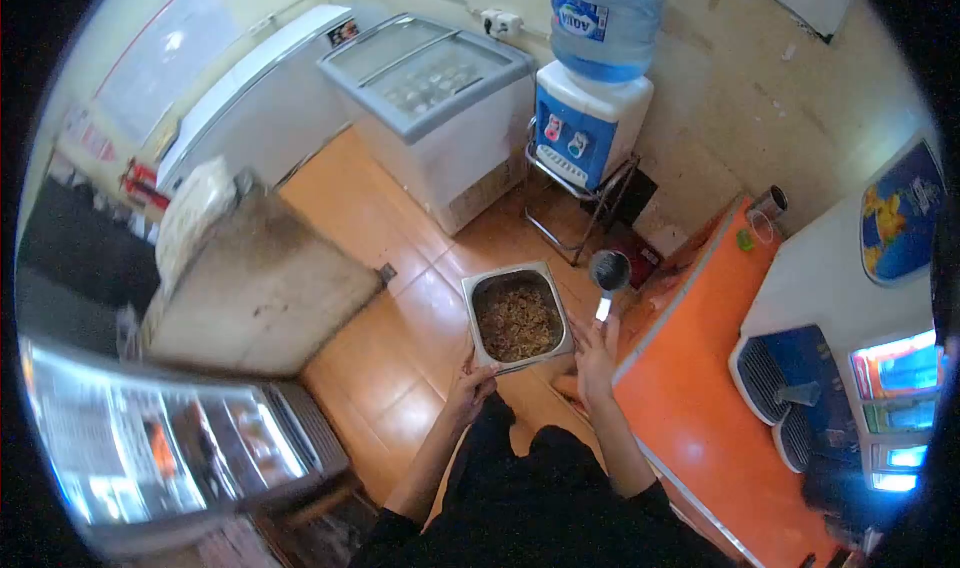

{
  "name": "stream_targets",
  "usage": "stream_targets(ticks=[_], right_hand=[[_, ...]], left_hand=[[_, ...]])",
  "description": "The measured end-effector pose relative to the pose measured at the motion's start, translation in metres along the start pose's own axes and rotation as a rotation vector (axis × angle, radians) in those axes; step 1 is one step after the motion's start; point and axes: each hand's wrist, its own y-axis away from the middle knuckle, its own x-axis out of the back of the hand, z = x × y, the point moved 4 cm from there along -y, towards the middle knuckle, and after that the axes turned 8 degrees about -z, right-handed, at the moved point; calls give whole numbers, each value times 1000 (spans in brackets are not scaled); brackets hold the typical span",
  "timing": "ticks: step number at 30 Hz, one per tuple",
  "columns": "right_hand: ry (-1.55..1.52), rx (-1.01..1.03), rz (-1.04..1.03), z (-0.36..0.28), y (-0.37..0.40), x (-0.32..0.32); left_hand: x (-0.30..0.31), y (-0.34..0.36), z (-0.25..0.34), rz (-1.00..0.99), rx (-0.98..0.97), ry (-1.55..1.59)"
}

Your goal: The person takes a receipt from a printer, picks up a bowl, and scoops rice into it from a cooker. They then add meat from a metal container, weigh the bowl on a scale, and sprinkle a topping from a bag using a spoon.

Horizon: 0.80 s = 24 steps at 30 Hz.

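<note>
In front of my body, my left hand (pixel 471 384) grips the near left corner of a square metal food pan (pixel 471 313). Brown, chunky food (pixel 519 322) covers the bottom of the pan. My right hand (pixel 596 360) is at the pan's right side, its fingers closed around the handle of a ladle (pixel 609 271). The ladle's round, dark bowl points away from me, to the right of the pan's far corner. Both forearms reach in from below, and the pan is held above the tiled floor.
An orange counter (pixel 690 408) runs along my right, with a drink dispenser (pixel 800 318) and a metal cup (pixel 768 202) on it. Ahead are a water dispenser (pixel 588 128) on a metal stand and a glass-topped freezer (pixel 440 148). A glass-fronted display case (pixel 170 438) stands at left.
</note>
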Motion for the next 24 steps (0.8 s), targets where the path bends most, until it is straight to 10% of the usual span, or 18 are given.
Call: stream_targets(ticks=[12,24], right_hand=[[-477,-129,427,64,-250,-35],[-1022,125,870,121,-445,-44]], left_hand=[[73,-328,130,-301,307,-207],[121,-573,139,-460,539,-248]])
